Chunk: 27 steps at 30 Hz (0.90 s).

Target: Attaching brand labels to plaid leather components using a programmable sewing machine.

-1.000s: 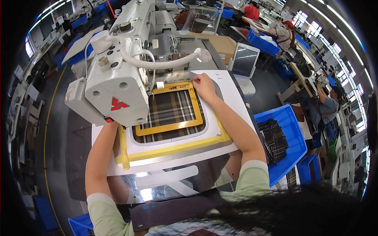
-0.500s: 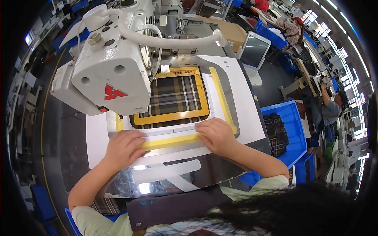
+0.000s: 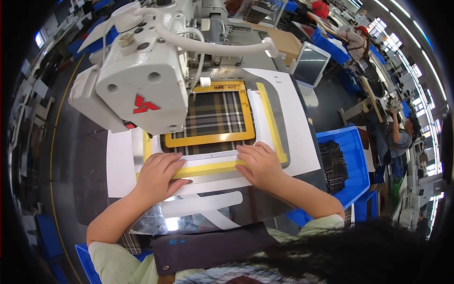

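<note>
A white industrial sewing machine (image 3: 120,85) overhangs a yellow frame (image 3: 213,136) that lies over dark plaid fabric (image 3: 210,113). Around them is a white template (image 3: 222,156) edged with yellow tape (image 3: 210,168), on metal and white sheets. My left hand (image 3: 161,175) rests palm down on the template's near edge, left of centre, fingers extended and apart. My right hand (image 3: 257,165) rests on the same edge farther right, just below the frame's corner, fingertips on the white strip beside the tape and fingers apart. Neither hand visibly holds anything.
A blue bin (image 3: 354,165) of plaid pieces stands right of the table. A screen (image 3: 307,66) stands at the back right, near a cardboard sheet (image 3: 283,38). Other people (image 3: 352,42) work at benches on the right. An aisle with a floor line runs along the left.
My right hand has come down from the frame's far right corner to the near edge, and my left hand has emerged from behind the machine head to rest at that edge too.
</note>
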Available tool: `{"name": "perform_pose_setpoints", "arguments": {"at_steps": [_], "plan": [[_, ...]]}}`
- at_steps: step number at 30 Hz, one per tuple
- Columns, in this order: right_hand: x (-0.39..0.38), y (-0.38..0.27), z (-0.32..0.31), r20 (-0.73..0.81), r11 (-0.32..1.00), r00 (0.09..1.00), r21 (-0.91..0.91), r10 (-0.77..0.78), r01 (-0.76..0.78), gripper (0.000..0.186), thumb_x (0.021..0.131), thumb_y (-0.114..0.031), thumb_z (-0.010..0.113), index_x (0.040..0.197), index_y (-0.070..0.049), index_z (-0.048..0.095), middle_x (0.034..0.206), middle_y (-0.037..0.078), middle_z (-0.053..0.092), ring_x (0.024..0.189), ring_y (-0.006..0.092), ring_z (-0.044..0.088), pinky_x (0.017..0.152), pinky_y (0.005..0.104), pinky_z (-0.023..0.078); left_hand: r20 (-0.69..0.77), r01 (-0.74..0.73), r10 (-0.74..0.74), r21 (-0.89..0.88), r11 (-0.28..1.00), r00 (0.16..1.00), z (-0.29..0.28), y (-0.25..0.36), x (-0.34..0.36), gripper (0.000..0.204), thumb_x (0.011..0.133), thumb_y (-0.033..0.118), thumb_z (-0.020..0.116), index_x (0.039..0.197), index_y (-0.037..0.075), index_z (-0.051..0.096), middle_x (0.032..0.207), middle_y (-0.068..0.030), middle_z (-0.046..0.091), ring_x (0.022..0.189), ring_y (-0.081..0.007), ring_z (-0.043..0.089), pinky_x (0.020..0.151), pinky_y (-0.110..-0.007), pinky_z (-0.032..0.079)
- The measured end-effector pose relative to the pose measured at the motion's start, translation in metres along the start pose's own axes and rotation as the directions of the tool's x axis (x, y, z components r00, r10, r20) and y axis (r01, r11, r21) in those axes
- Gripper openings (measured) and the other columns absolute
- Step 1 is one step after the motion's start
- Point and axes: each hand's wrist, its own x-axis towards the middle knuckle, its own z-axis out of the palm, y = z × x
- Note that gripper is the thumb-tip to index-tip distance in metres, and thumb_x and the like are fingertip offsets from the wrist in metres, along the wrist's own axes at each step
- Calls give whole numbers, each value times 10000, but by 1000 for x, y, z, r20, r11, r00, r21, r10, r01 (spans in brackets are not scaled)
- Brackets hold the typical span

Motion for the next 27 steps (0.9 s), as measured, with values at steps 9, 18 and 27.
{"name": "perform_pose_setpoints", "arguments": {"at_steps": [9,18,27], "plan": [[2,0,1,-35,999,999,-30,14,-15,219,756,-165,689,909,-35,600,1001,108,646,861,256,612,830,385,451,-39,-8,8,19,1000,999,5,1,0,439,742,308,708,1070,50,570,1158,-136,571,1078,-321,552,913,-424,441],[1,-2,5,-42,997,999,-81,-20,17,221,763,-196,698,881,-39,597,986,107,648,869,241,627,819,379,483,-49,-39,41,36,999,998,5,1,-1,415,730,281,710,1053,53,580,1144,-113,591,1045,-309,574,897,-413,449],[-9,-1,10,-72,989,994,-132,-79,69,243,777,-245,681,828,-23,597,958,133,646,856,241,625,830,365,484,-5,-43,43,-12,999,999,11,1,-4,385,710,247,710,1022,54,593,1159,-101,589,1003,-290,566,868,-396,438]]}}
